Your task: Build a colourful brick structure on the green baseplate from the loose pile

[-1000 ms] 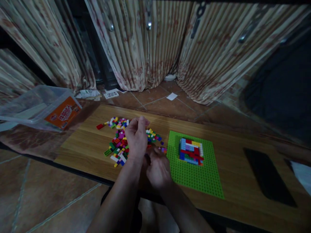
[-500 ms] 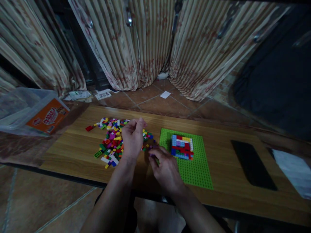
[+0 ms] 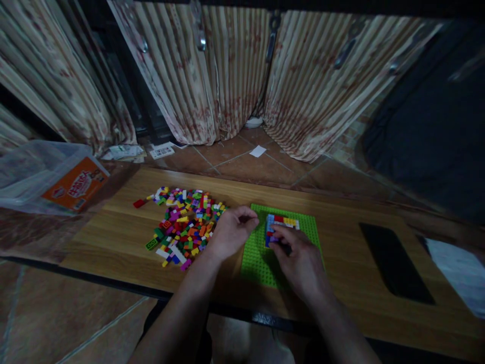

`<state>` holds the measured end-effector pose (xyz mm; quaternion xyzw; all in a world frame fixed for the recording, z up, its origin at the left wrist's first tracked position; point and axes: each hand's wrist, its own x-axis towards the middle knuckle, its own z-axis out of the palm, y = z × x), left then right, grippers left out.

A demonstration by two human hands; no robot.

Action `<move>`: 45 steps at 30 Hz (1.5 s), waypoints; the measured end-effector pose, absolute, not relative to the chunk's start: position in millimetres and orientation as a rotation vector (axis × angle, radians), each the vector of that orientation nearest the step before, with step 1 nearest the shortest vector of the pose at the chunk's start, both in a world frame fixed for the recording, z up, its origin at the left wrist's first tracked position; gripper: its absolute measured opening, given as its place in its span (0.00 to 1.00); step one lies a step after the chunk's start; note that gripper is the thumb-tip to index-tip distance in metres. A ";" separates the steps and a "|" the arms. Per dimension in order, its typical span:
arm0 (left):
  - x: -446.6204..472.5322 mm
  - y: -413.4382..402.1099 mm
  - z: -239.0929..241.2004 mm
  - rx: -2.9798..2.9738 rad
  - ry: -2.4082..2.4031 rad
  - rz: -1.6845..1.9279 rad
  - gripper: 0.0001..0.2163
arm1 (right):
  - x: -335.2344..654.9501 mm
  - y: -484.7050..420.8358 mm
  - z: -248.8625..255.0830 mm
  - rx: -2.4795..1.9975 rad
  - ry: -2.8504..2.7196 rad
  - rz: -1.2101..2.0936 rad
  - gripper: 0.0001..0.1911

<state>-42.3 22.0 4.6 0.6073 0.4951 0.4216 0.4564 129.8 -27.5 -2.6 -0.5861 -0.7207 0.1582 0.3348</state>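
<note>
My right hand (image 3: 303, 260) is over the multicoloured brick structure (image 3: 290, 221), thumb and fingertips closed on a small purple brick (image 3: 273, 239) at the structure's left side. It covers much of the structure's front and right part. The structure stands on a green baseplate (image 3: 254, 260). To the left, my left hand (image 3: 233, 232) hovers by the baseplate's left edge, fingers curled together in a pinch. Whatever it holds, if anything, is hidden. Beside it lies a spread pile of loose coloured bricks (image 3: 184, 220).
The wooden table (image 3: 109, 232) has a black flat slab (image 3: 396, 263) at its right. White paper (image 3: 456, 273) lies at the far right. A clear plastic bin (image 3: 34, 167) with an orange label stands at the left. Striped curtains (image 3: 235, 81) hang behind.
My right hand has moved right from beside the pile to the brick structure, carrying the purple brick. My left hand has moved right and down from above the pile to the baseplate's edge.
</note>
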 end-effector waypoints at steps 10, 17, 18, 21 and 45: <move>-12.9 7.6 3.3 1.736 1.443 0.852 0.16 | 139.1 -25.0 -4.4 -1.529 -1.910 0.373 0.20; -9.1 8.2 0.5 1.786 1.486 0.826 0.17 | 149.1 -25.4 3.3 -1.581 -1.769 0.356 0.15; -8.9 8.5 0.6 1.785 1.490 0.826 0.17 | 151.0 -25.0 3.8 -1.602 -1.735 0.339 0.15; -8.3 9.8 -0.6 1.772 1.497 0.829 0.16 | 154.2 -22.9 1.6 -1.660 -1.691 0.301 0.17; -7.4 8.4 -4.4 1.742 1.454 0.836 0.23 | 142.3 -22.2 -26.9 -1.958 -1.643 0.293 0.34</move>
